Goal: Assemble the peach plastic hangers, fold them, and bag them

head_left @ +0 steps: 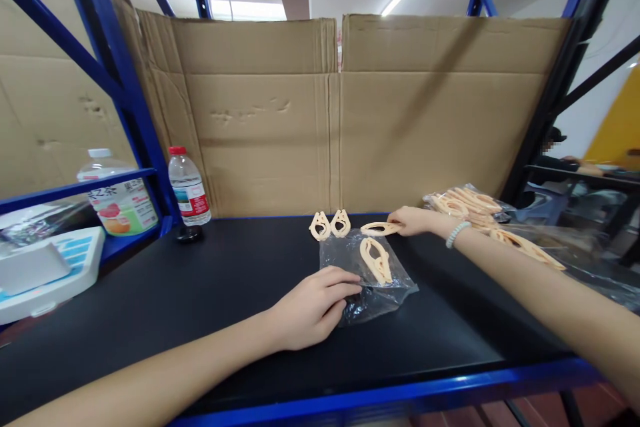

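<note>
My right hand [413, 220] reaches toward the back of the table and grips one end of a beige plastic folding hanger [379, 229]. My left hand [317, 307] is closed at the near left edge of a clear plastic bag [341, 255], its thumb partly hidden. Another folded hanger [376, 260] lies at the bag, tilted; whether it is inside or on top I cannot tell. Just behind the bag, two smaller-looking beige pieces, a left one [320, 226] and a right one [341, 223], sit side by side.
Several bagged beige hangers [467, 203] lie at right, with more beside my right forearm. A red-capped bottle [189, 187] stands back left, near a small black object [189, 234]. A white scale-like device [50, 273] is far left. Cardboard [260, 127] walls the back.
</note>
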Action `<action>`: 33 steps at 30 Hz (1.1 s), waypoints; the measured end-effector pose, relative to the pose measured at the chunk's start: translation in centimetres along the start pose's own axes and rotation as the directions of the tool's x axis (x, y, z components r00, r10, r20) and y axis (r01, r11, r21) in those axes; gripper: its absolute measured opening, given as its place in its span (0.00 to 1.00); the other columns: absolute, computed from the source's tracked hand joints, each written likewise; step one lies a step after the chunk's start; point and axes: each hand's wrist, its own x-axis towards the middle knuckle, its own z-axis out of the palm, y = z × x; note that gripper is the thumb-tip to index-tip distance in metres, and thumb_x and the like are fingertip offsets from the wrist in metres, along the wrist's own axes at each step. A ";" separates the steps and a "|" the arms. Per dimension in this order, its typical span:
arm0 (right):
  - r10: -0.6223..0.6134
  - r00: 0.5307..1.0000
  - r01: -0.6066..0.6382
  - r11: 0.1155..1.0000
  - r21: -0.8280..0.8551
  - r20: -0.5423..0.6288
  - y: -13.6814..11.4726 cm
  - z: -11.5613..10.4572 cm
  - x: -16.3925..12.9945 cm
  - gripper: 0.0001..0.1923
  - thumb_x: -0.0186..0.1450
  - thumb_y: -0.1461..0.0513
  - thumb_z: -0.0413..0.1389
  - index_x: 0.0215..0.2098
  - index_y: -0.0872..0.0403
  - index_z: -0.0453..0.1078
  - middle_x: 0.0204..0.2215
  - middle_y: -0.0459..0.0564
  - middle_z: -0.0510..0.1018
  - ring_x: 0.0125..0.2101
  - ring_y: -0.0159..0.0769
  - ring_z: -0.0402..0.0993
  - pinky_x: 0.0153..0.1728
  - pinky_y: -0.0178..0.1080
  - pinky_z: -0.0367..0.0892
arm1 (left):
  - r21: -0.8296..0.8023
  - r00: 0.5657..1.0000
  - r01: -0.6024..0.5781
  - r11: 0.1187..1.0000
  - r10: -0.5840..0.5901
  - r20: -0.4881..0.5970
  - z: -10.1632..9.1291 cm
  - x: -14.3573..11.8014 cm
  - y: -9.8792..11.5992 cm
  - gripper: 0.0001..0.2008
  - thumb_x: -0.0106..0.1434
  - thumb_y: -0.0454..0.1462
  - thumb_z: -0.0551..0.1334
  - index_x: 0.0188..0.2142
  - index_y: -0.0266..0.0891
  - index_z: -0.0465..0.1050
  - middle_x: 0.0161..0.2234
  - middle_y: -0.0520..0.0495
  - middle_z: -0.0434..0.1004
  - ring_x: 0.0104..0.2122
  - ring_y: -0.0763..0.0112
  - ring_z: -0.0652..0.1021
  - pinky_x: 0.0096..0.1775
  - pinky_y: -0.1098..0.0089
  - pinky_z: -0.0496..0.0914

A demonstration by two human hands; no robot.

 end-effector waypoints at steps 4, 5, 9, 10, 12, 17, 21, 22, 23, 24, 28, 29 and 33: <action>-0.007 0.996 0.014 0.997 0.077 -0.090 0.0 -0.1 -4.5 0.15 0.65 0.65 0.47 0.42 0.57 0.74 0.37 0.54 0.80 0.35 0.37 0.76 0.36 0.35 0.67 | 0.009 0.999 0.009 1.000 -0.009 -0.035 0.3 0.0 -0.3 0.18 0.64 0.28 0.51 0.51 0.38 0.71 0.51 0.42 0.73 0.50 0.64 0.73 0.52 0.63 0.69; 0.000 0.989 0.016 0.994 0.105 -0.151 -0.2 -0.1 -5.6 0.16 0.67 0.64 0.45 0.43 0.58 0.74 0.39 0.55 0.80 0.36 0.37 0.76 0.38 0.35 0.67 | 0.007 0.999 0.007 1.000 -0.007 -0.053 0.4 0.0 -0.4 0.18 0.65 0.28 0.51 0.50 0.38 0.71 0.51 0.42 0.73 0.50 0.65 0.73 0.51 0.63 0.70; 0.059 0.878 0.031 0.983 0.179 -0.475 -1.5 -0.4 -9.3 0.14 0.68 0.64 0.46 0.41 0.57 0.74 0.37 0.54 0.81 0.36 0.38 0.77 0.38 0.37 0.69 | 0.002 0.991 0.000 1.000 0.000 -0.136 0.7 0.2 -0.7 0.16 0.65 0.28 0.52 0.48 0.39 0.73 0.48 0.43 0.75 0.47 0.67 0.76 0.49 0.65 0.72; 0.063 0.833 0.036 0.985 0.167 -0.550 -2.0 -0.7 -10.2 0.14 0.68 0.64 0.46 0.40 0.57 0.74 0.37 0.54 0.81 0.36 0.38 0.77 0.38 0.38 0.69 | 0.006 0.988 -0.004 1.000 0.005 -0.156 0.8 0.2 -0.8 0.15 0.65 0.29 0.53 0.47 0.39 0.73 0.48 0.44 0.76 0.46 0.67 0.76 0.48 0.65 0.72; 0.062 0.723 0.042 0.990 0.134 -0.688 -3.5 -1.6 -11.8 0.11 0.68 0.63 0.48 0.39 0.56 0.73 0.36 0.53 0.81 0.35 0.38 0.77 0.37 0.38 0.70 | 0.020 0.981 -0.018 1.000 0.022 -0.195 0.8 0.4 -0.9 0.15 0.64 0.29 0.54 0.46 0.40 0.74 0.47 0.44 0.77 0.46 0.67 0.77 0.47 0.65 0.73; 0.113 0.547 0.049 0.985 0.167 -0.829 -9.9 -3.8 -15.8 0.05 0.65 0.61 0.55 0.37 0.55 0.71 0.30 0.47 0.79 0.26 0.31 0.74 0.27 0.33 0.67 | 0.008 0.958 -0.004 1.000 0.006 -0.287 0.9 0.5 -0.9 0.13 0.63 0.28 0.56 0.44 0.41 0.75 0.43 0.46 0.79 0.42 0.69 0.78 0.45 0.68 0.74; -0.093 0.631 0.249 0.965 0.088 -0.770 -15.2 -3.8 -18.0 0.06 0.67 0.67 0.51 0.40 0.55 0.69 0.32 0.48 0.78 0.30 0.32 0.74 0.33 0.34 0.68 | -0.055 0.935 0.041 0.998 -0.057 -0.349 1.1 0.5 -0.9 0.11 0.63 0.29 0.57 0.43 0.39 0.74 0.39 0.46 0.79 0.37 0.70 0.79 0.39 0.71 0.76; -0.136 0.631 0.270 0.961 0.052 -0.764 -16.1 -3.7 -18.2 0.07 0.68 0.68 0.49 0.40 0.56 0.69 0.33 0.50 0.78 0.31 0.33 0.73 0.33 0.36 0.69 | -0.076 0.928 0.063 0.995 -0.086 -0.362 1.1 0.5 -0.8 0.11 0.63 0.29 0.57 0.42 0.39 0.74 0.38 0.46 0.79 0.36 0.70 0.79 0.37 0.71 0.76; -0.180 0.624 0.282 0.960 0.005 -0.760 -16.8 -3.5 -18.2 0.09 0.68 0.69 0.48 0.40 0.57 0.69 0.32 0.51 0.78 0.31 0.34 0.73 0.32 0.37 0.69 | -0.098 0.920 0.087 0.991 -0.118 -0.374 1.1 0.5 -0.8 0.10 0.62 0.30 0.58 0.42 0.38 0.74 0.37 0.46 0.79 0.34 0.71 0.79 0.36 0.72 0.76; -0.217 0.615 0.280 0.959 -0.047 -0.758 -17.3 -3.2 -18.0 0.10 0.68 0.69 0.46 0.39 0.57 0.69 0.31 0.52 0.78 0.30 0.36 0.73 0.31 0.38 0.69 | -0.118 0.913 0.111 0.987 -0.148 -0.381 1.1 0.5 -0.7 0.09 0.62 0.30 0.58 0.41 0.38 0.74 0.36 0.47 0.79 0.33 0.71 0.79 0.35 0.72 0.76; -0.309 0.628 0.220 0.951 -0.218 -0.714 -18.3 -2.1 -16.0 0.15 0.67 0.70 0.44 0.30 0.54 0.69 0.26 0.52 0.76 0.25 0.36 0.70 0.25 0.39 0.67 | -0.187 0.895 0.152 0.971 -0.215 -0.390 1.0 0.6 -0.5 0.08 0.62 0.31 0.59 0.40 0.38 0.74 0.34 0.49 0.78 0.32 0.72 0.78 0.34 0.73 0.76; -0.320 0.638 0.201 0.947 -0.250 -0.700 -18.4 -1.8 -15.2 0.15 0.67 0.71 0.45 0.28 0.54 0.69 0.25 0.52 0.75 0.24 0.36 0.69 0.24 0.39 0.67 | -0.198 0.894 0.149 0.969 -0.217 -0.392 1.0 0.6 -0.5 0.07 0.62 0.31 0.59 0.39 0.38 0.74 0.34 0.49 0.78 0.32 0.72 0.78 0.35 0.73 0.77; -0.354 0.646 0.141 0.926 -0.350 -0.676 -18.6 -0.7 -12.2 0.13 0.65 0.71 0.47 0.27 0.56 0.69 0.25 0.52 0.73 0.23 0.36 0.69 0.22 0.38 0.66 | -0.214 0.886 0.147 0.966 -0.225 -0.404 0.9 0.7 -0.4 0.06 0.61 0.31 0.59 0.38 0.38 0.74 0.34 0.48 0.78 0.33 0.72 0.79 0.35 0.72 0.77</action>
